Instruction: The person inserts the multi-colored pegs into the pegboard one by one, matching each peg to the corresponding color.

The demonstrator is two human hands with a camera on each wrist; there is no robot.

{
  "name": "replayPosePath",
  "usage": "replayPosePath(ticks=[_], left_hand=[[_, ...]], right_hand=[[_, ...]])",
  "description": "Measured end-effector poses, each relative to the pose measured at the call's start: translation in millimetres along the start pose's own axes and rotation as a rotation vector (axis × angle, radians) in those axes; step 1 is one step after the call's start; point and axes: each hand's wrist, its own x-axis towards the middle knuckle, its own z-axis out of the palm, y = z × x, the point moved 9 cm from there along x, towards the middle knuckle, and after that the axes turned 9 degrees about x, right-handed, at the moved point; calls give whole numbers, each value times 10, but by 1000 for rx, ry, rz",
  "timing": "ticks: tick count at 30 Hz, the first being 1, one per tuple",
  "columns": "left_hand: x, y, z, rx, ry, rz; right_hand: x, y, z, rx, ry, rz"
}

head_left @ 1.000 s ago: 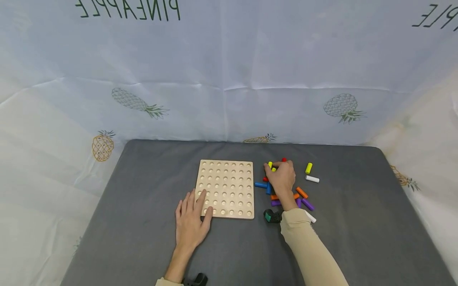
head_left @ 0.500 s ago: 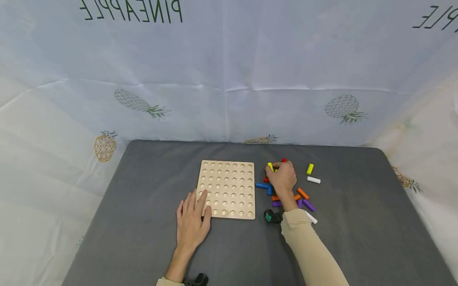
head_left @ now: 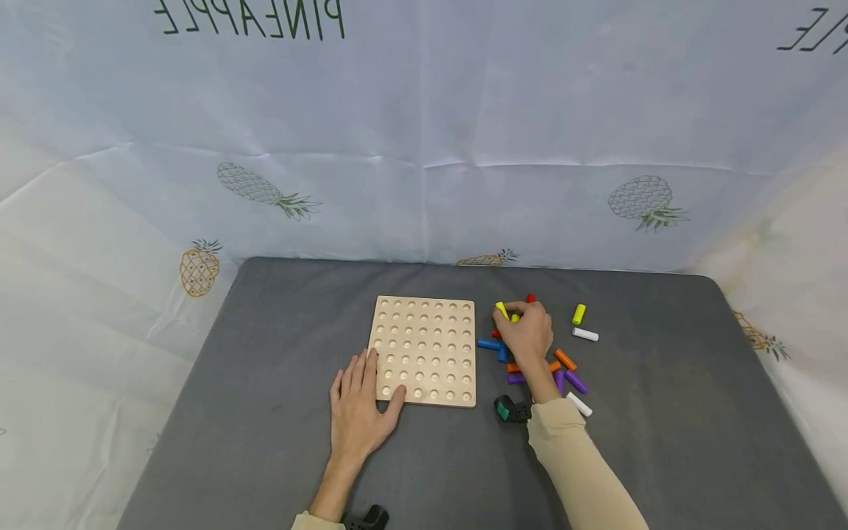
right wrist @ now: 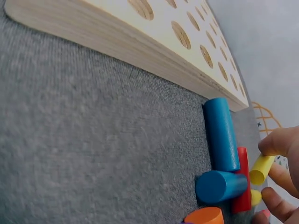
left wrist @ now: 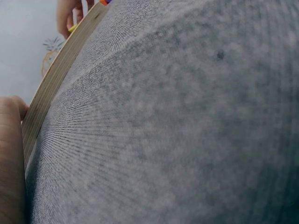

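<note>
A pale wooden board with rows of round holes lies on the grey cloth. Along its lower left corner rests my left hand, fingers straight at the left edge and thumb on the near edge. Right of the board, my right hand pinches a yellow peg between thumb and finger, the peg tilted. Beneath that hand lie another yellow peg, a red peg and two blue pegs, partly covered in the head view.
Orange pegs, purple pegs and a white peg lie around the right wrist. Farther right are one yellow peg and one white peg. A red peg sits beyond the right hand. A pineapple-print curtain hangs behind the table.
The yellow peg at my right fingertips has tilted in the pinch. My left fingers have slid slightly outward to the board's left edge, and the thumb has spread. The head view has shifted a little.
</note>
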Motion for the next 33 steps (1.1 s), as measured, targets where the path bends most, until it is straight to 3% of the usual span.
replayPosePath(ticks=[10, 22, 33], left_hand=[[5, 4, -19, -9, 36, 9], [6, -12, -8, -26, 24, -4], [20, -7, -6, -31, 8, -9]], right_hand=[[-36, -179, 3, 128, 31, -125], [-85, -399, 62, 283, 26, -224], [-121, -493, 198, 356, -6, -287]])
